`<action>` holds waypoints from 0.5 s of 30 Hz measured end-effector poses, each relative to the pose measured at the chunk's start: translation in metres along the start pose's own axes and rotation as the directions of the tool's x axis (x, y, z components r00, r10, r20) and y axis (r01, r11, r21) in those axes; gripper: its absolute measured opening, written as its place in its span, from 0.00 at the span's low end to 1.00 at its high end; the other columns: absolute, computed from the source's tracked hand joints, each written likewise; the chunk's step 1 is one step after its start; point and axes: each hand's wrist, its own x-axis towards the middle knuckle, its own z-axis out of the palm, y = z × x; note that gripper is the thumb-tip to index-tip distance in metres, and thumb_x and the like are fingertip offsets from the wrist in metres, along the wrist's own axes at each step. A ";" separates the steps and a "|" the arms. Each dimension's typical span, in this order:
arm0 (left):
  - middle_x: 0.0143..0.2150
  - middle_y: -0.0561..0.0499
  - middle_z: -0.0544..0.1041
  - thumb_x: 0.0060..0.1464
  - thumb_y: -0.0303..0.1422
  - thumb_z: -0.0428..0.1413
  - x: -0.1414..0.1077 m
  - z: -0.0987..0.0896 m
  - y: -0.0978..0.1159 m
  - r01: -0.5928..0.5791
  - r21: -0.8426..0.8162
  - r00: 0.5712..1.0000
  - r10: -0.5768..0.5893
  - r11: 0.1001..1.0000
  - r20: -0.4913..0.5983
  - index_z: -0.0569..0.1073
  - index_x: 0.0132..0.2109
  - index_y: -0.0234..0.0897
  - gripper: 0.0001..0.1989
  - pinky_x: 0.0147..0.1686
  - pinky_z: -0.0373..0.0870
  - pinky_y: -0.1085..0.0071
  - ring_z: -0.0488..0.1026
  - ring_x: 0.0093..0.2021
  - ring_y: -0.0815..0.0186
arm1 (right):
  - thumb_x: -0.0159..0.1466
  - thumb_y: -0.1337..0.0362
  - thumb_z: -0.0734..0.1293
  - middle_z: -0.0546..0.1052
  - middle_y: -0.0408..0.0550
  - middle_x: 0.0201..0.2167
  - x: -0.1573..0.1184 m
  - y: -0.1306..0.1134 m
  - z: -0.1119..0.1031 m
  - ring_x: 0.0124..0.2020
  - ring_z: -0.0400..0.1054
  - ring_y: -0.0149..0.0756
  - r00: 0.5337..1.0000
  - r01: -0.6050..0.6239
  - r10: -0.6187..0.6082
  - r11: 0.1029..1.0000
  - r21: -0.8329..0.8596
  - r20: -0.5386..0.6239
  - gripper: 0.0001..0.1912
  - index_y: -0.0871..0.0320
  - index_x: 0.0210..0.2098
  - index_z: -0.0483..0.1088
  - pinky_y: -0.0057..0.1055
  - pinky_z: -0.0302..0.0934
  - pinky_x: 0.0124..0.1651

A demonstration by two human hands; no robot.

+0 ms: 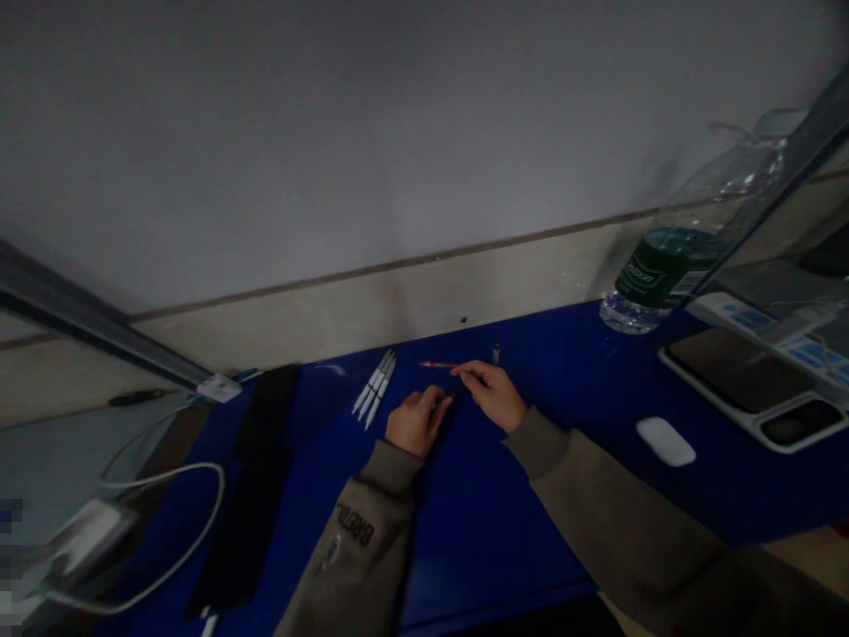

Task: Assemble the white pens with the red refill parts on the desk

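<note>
The slim, red, pointed stick [434, 364] lies at the fingertips of the bare right hand [492, 394], whose thumb and forefinger pinch its right end; its long axis runs crosswise, tip pointing left toward the slender white pens with grey ends [377, 387] on the smooth blue tabletop [491, 522]. The bare left hand [412, 422] is farther from it, just on the near side, fingers curled together by a small dark piece [456, 393], though whether they grip it I cannot tell
</note>
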 end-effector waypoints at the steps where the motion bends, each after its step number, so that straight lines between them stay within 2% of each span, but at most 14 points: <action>1: 0.33 0.50 0.73 0.63 0.47 0.41 0.000 -0.001 0.001 0.004 0.001 1.000 -0.004 1.000 0.001 0.70 0.44 0.41 0.19 0.31 0.64 0.74 0.72 0.32 0.67 | 0.61 0.58 0.61 0.67 0.42 0.20 0.000 0.001 0.000 0.21 0.59 0.30 1.000 0.001 -0.001 1.000 0.001 -0.004 0.14 0.57 0.39 0.74 0.28 0.52 0.25; 6: 0.33 0.50 0.72 0.64 0.45 0.40 0.000 -0.003 0.003 0.016 0.024 1.000 -0.017 1.000 0.015 0.69 0.46 0.41 0.19 0.30 0.64 0.74 0.71 0.31 0.67 | 0.59 0.64 0.60 0.64 0.40 0.20 0.000 0.004 0.002 0.19 0.54 0.28 0.999 -0.013 0.014 1.000 0.013 -0.030 0.14 0.57 0.41 0.74 0.26 0.49 0.22; 10: 0.32 0.50 0.72 0.65 0.44 0.39 0.001 -0.004 0.002 0.007 0.047 1.000 -0.008 0.999 0.026 0.70 0.46 0.42 0.18 0.30 0.64 0.73 0.71 0.30 0.67 | 0.60 0.65 0.59 0.61 0.38 0.19 -0.001 0.002 0.002 0.18 0.52 0.27 1.000 -0.024 0.024 1.000 0.019 0.006 0.15 0.57 0.42 0.73 0.26 0.48 0.22; 15: 0.34 0.50 0.73 0.63 0.45 0.42 0.001 -0.001 0.001 0.003 0.005 1.000 -0.003 1.000 0.013 0.69 0.44 0.40 0.17 0.32 0.65 0.74 0.72 0.33 0.67 | 0.62 0.61 0.60 0.67 0.41 0.21 -0.001 -0.001 0.000 0.21 0.56 0.29 1.000 0.011 -0.010 1.000 -0.018 0.019 0.14 0.58 0.41 0.74 0.26 0.51 0.24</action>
